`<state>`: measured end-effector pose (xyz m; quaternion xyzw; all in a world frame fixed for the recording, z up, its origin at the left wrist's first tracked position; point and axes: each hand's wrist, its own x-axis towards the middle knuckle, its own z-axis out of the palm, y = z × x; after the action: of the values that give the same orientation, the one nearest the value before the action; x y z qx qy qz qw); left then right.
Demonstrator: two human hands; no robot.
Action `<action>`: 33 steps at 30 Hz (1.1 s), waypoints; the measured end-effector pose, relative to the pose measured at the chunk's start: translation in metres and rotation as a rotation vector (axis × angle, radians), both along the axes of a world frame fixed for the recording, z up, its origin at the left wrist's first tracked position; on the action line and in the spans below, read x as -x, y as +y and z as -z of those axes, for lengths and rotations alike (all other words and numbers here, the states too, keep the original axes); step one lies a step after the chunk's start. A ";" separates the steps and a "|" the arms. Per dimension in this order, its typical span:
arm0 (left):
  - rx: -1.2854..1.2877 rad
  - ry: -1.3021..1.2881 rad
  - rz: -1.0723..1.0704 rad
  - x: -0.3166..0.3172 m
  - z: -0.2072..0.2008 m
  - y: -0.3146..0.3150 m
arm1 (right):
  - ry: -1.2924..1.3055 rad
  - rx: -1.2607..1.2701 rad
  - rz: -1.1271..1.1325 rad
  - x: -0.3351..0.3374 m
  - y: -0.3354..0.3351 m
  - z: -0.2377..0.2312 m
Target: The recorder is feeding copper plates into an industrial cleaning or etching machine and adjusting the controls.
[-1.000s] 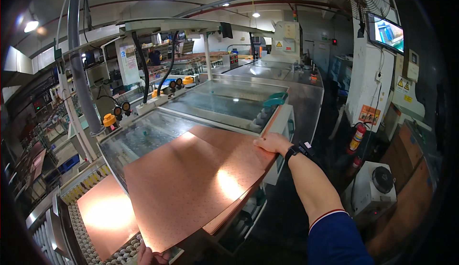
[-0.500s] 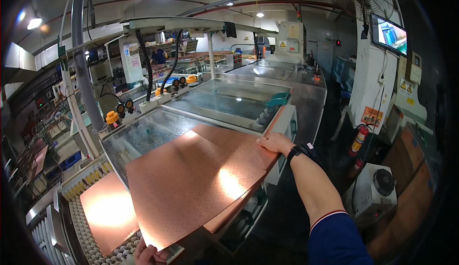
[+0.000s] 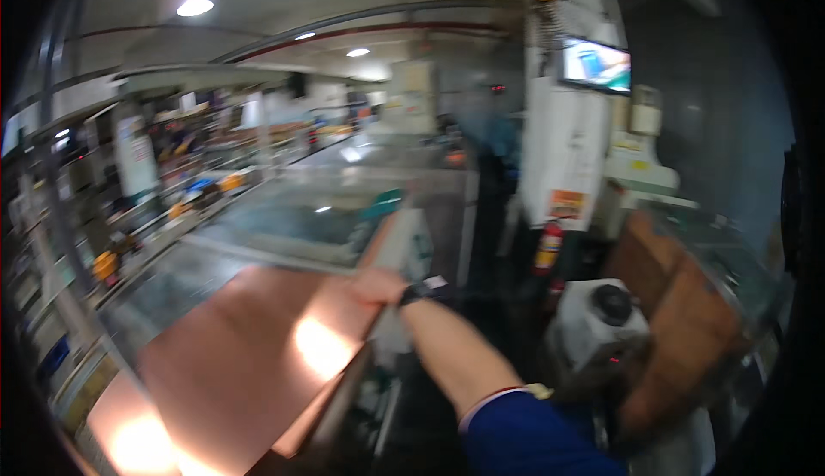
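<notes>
My right hand [image 3: 376, 287] grips the far right edge of a large copper-coloured sheet [image 3: 232, 364], its fingers blurred by motion. A dark band circles that wrist. The sheet slants over the near clear cover of a long machine, its lower corner running out of the picture. My left hand is not in view. Beside the sheet at the lower left lies another copper sheet [image 3: 125, 420], bright with glare. Under the held sheet's right edge shows the edge of more copper sheet [image 3: 305, 420].
Ahead, the machine's clear cover [image 3: 275, 222] carries a green handle-like piece [image 3: 383, 204]. To the right are a red fire extinguisher [image 3: 547, 248] by a white pillar [image 3: 554, 149], a grey box-shaped device [image 3: 593, 334] and leaning brown boards [image 3: 679, 330].
The view has swung to the right and blurred, so the scene sits further left. My left hand has gone out of the picture. My right hand still holds the copper sheet.
</notes>
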<state>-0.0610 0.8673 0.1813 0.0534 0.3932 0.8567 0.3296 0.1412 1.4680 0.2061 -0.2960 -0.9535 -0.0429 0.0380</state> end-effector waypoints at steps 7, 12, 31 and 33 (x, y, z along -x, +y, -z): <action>0.068 0.081 0.012 0.019 0.004 0.000 | 0.284 0.321 0.472 -0.005 -0.078 -0.056; 0.099 0.122 0.001 0.021 0.004 0.002 | 0.273 0.335 0.471 0.001 -0.081 -0.058; 0.075 0.038 0.024 0.009 -0.038 0.014 | 0.293 0.252 0.373 0.005 -0.048 -0.031; 0.081 0.039 0.014 0.009 -0.040 0.014 | 0.261 0.281 0.391 0.005 -0.052 -0.036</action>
<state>-0.0704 0.8816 0.2210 0.0598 0.4335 0.8365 0.3299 0.1359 1.4162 0.2422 -0.4797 -0.8620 0.1219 0.1099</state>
